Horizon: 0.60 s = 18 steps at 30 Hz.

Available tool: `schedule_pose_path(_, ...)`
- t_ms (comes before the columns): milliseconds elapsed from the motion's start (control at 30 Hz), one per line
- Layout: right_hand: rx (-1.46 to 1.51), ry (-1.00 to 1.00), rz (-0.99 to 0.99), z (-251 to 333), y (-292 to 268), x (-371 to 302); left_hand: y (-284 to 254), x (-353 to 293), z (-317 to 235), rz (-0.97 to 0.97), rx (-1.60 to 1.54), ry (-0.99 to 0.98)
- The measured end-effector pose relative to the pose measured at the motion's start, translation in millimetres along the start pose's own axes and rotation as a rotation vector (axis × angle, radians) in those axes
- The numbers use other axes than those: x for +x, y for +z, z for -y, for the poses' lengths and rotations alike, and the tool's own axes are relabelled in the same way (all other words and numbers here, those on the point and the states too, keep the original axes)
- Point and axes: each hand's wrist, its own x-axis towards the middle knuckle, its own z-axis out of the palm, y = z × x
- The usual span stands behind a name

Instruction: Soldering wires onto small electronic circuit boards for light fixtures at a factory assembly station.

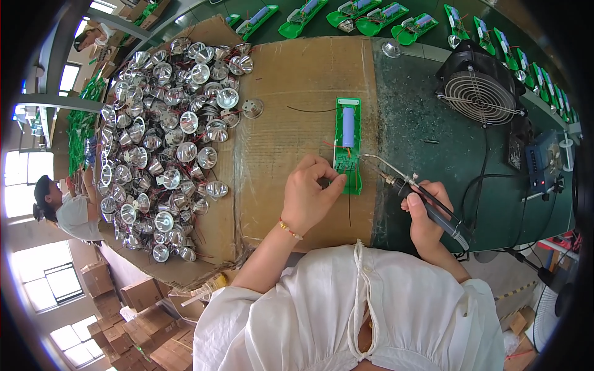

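A green plastic housing [353, 185] lies on the cardboard before me, with a purple cylindrical battery [348, 127] in its upper part and a small green circuit board [345, 162] below. Thin red and black wires stick out around it. My left hand [311, 193] is at the housing's lower left side, thumb and forefinger pinched together by the board; what lies between them is too small to make out. In my right hand [427, 216] is a soldering iron [436, 213] with a thin bent metal tube clamped to it. Its tip points at the board from the right, close to it.
Many silver reflector cups [167, 142] with wires are heaped at left on cardboard [278, 80]. A black fan [479, 93] and a blue soldering station [541, 167] stand at right. More green housings [371, 21] line the far edge. Another person [71, 210] is at far left.
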Motion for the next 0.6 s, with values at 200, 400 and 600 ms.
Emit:
schedule_pose_path(200,-0.05,-0.009,-0.073,3,-11,8,-4,0,-6,0.03,0.026,0.049)
schedule_pose_path(400,-0.035,-0.009,-0.221,-2,-24,24,-21,11,-4,0.211,0.091,-0.122)
schedule_pose_path(600,-0.164,-0.045,-0.213,-11,-32,40,-32,90,-29,0.263,0.173,-0.152)
